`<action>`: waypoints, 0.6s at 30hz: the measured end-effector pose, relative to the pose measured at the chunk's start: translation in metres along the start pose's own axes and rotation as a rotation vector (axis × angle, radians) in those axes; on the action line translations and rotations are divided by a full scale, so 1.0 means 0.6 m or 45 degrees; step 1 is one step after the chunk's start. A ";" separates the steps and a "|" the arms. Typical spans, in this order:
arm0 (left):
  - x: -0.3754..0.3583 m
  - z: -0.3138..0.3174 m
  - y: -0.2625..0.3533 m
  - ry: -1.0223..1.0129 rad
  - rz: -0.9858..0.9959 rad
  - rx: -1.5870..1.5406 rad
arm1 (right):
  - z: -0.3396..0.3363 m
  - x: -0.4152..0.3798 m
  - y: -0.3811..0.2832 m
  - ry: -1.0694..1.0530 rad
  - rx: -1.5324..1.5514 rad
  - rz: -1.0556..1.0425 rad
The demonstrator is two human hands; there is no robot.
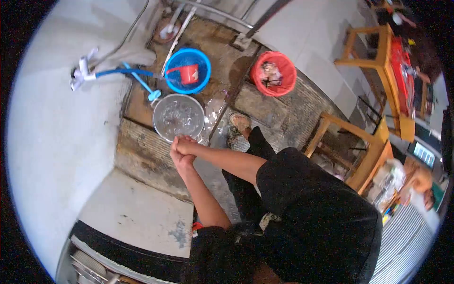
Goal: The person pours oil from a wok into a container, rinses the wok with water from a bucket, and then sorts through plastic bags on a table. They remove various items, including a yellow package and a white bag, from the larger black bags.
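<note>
My left hand (181, 158) and my right hand (187, 145) are pressed together, fingers closed around each other. Whatever lies between the palms, if anything, is hidden. They are over the near rim of a round metal pot (178, 116) with water in it. Beyond that is a blue basin (206, 71), with a red dipper (189, 74) inside. A blue hose (118, 72) runs from the white tap (84, 71) on the wall toward the basin, and water comes from its end.
A red bin (290, 85) with a liner and rubbish stands to the right on the wet, stained floor (257, 102). A light-blue long-handled tool (153, 95) leans by the pot. Wooden stools (378, 52) stand farther right. A whitish ledge (137, 208) is at lower left.
</note>
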State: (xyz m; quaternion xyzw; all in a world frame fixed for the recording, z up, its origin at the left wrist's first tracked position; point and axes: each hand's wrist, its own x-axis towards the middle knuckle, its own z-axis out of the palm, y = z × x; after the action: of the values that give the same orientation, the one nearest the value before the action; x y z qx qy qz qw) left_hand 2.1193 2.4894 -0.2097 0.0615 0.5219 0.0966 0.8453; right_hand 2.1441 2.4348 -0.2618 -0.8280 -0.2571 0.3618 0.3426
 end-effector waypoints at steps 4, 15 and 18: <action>-0.036 -0.053 -0.018 -0.207 -0.072 0.087 | -0.045 -0.107 -0.038 0.063 0.163 0.085; -0.257 0.070 -0.093 -0.526 0.156 0.550 | -0.082 -0.202 -0.072 0.366 0.656 0.196; -0.317 0.115 -0.126 -0.666 0.195 0.611 | -0.121 -0.246 -0.056 0.451 0.770 0.228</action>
State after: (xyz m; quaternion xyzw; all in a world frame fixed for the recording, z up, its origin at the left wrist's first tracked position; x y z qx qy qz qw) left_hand 2.1057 2.3726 -0.0288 0.3197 0.2896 0.0154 0.9021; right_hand 2.1052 2.3288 -0.1376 -0.7582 -0.0015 0.3010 0.5784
